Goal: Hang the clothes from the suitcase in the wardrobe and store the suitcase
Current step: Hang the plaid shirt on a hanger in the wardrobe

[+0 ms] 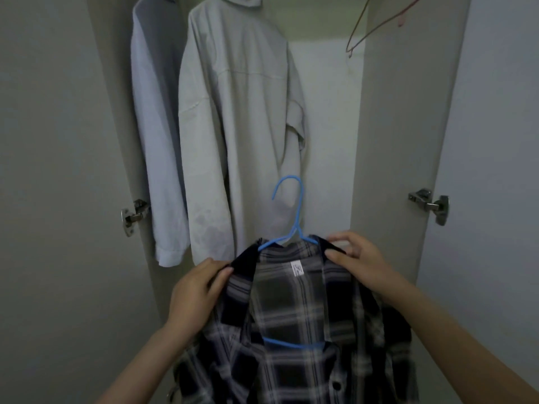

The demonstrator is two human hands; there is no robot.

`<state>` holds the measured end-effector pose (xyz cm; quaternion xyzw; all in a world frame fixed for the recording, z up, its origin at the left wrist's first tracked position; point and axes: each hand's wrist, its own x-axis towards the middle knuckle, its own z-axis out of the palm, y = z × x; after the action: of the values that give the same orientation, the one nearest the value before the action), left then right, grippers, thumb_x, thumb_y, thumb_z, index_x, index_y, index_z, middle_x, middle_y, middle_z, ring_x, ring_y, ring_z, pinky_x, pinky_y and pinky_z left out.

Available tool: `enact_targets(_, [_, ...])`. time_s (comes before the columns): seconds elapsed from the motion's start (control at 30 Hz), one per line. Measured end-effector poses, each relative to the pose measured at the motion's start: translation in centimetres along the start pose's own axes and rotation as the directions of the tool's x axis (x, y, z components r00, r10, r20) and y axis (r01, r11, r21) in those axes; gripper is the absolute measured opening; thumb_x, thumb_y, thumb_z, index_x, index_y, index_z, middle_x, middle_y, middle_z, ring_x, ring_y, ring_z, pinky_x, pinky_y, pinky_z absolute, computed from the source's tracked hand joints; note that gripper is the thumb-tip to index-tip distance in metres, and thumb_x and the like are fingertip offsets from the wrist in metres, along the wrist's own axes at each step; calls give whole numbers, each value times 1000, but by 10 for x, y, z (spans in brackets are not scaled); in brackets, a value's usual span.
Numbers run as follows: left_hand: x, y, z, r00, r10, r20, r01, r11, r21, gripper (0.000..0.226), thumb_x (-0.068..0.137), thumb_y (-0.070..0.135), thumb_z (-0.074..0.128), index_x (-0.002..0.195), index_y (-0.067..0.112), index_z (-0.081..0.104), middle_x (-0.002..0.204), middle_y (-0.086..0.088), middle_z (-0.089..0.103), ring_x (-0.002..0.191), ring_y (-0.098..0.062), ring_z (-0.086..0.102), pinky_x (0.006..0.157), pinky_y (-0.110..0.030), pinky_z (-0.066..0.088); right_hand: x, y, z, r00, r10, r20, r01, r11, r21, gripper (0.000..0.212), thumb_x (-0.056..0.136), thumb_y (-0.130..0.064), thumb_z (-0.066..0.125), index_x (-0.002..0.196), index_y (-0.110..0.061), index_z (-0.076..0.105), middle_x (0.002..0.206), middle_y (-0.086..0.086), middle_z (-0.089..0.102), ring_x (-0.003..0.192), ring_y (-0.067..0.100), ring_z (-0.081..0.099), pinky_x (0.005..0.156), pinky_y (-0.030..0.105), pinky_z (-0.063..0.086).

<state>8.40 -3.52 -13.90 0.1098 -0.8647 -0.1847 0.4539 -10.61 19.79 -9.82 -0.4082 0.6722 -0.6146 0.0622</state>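
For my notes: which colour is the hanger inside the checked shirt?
Light blue; the hanger shows best in the head view, its hook standing above the shirt collar.

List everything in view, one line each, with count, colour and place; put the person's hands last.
plaid shirt: one, dark navy and white check, low centre, on the blue hanger
blue hanger: one, blue, inside the plaid shirt, hook up and free
hanging shirts: two, pale grey, left inside the wardrobe
empty hanger: one, thin with a pink tip, top right inside the wardrobe
wardrobe doors: two, whitish, swung open at left and right
hinges: two, metal, one at each door
left hand: pinches the shirt's left collar
right hand: pinches the shirt's right collar
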Motion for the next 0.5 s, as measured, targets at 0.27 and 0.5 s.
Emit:
enact_targets(0.27, [57,13,-3,987,-140,-73,132,986,-101,14,89,17,59,77,21,64,78,0,68,73,-7,57,71,-29,42,13,-17,-68,997,-30,70,45,972,-229,25,93,-12,51,91,10,62,85,23,60,71,3,52,65,9,39])
enact_targets(0.5, [132,53,-2,978,-43,-206,30,997,-66,13,89,25,58,80,19,65,76,0,63,77,-24,60,70,-39,46,30,-52,-104,981,-116,-153,115,993,-13,18,87,-28,58,76,-23,71,69,-17,71,65,-6,63,63,10,47])
